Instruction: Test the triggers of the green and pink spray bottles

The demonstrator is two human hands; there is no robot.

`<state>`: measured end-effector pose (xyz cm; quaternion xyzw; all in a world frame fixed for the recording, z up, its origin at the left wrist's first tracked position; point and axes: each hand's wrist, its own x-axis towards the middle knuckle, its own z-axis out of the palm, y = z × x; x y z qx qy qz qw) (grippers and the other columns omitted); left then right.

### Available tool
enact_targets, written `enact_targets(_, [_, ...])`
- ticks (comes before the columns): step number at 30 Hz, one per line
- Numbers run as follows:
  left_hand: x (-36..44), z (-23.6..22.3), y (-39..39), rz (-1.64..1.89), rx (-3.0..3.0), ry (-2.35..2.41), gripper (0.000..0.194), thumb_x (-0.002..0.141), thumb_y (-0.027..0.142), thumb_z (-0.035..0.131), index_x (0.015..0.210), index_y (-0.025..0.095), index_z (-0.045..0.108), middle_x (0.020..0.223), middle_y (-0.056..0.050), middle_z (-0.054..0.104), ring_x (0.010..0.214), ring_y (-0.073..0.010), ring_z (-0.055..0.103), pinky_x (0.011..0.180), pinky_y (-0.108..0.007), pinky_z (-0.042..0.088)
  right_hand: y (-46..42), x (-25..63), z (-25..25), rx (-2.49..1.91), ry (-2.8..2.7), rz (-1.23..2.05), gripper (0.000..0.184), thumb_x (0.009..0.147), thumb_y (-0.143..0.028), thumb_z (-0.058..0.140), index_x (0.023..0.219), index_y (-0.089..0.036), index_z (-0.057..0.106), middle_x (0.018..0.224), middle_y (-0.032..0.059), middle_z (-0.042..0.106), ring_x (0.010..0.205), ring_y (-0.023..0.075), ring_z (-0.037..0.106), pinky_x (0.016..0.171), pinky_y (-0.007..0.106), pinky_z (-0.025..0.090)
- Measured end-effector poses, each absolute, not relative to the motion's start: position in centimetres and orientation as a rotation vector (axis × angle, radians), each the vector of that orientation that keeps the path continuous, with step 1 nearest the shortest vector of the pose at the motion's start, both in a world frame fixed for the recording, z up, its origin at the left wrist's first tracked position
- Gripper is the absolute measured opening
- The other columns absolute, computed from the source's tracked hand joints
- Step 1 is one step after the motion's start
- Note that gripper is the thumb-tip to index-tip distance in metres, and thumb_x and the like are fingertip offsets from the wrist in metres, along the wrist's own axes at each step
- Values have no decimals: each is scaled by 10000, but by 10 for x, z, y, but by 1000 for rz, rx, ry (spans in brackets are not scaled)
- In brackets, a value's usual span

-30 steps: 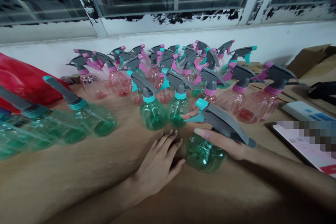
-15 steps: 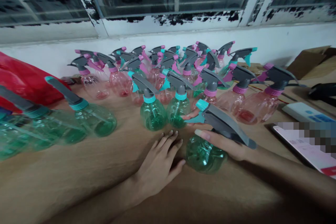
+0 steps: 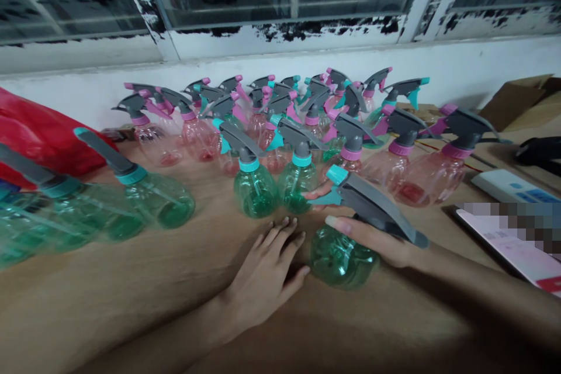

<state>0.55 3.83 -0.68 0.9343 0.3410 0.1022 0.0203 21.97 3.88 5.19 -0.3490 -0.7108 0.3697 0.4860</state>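
My right hand [image 3: 372, 239] is wrapped round the neck of a green spray bottle [image 3: 342, 260] with a grey and turquoise trigger head. Its thumb lies across the near side, and some fingers show behind the trigger; the collar is hidden by the hand. Flat on the table [image 3: 184, 304], just left of that bottle, rests my left hand [image 3: 272, 269], fingers stretched out and holding nothing. Beyond the fingertips stand two more green spray bottles, a left one [image 3: 256, 190] and a right one [image 3: 298, 184], both upright with turquoise collars.
Pink spray bottles [image 3: 432, 175] and several green ones crowd the back. More green bottles [image 3: 158, 201] stand at left by a red bag [image 3: 48, 134]. A phone [image 3: 504, 239], a white and blue box [image 3: 517, 187] and a cardboard box [image 3: 521, 102] lie at right.
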Motion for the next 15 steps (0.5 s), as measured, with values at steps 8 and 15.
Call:
enact_targets(8, [4, -8, 38, 323, 2913, 1067, 453, 922, 343, 509, 1314, 121, 457, 1360, -154, 483, 1265, -305, 419, 1014, -505, 392, 38, 220, 56, -889, -1748, 889, 272, 819, -372, 643, 1058, -253, 596, 993, 25, 652, 848, 174, 647, 737, 304, 546])
enact_targets(15, [5, -6, 37, 310, 2907, 1078, 457, 930, 355, 495, 1323, 125, 455, 1377, -141, 473, 1250, -296, 441, 1038, -490, 371, 37, 219, 62, -837, -1741, 889, 222, 811, -302, 658, 1025, -270, 611, 939, 18, 644, 812, 179, 643, 691, 319, 533])
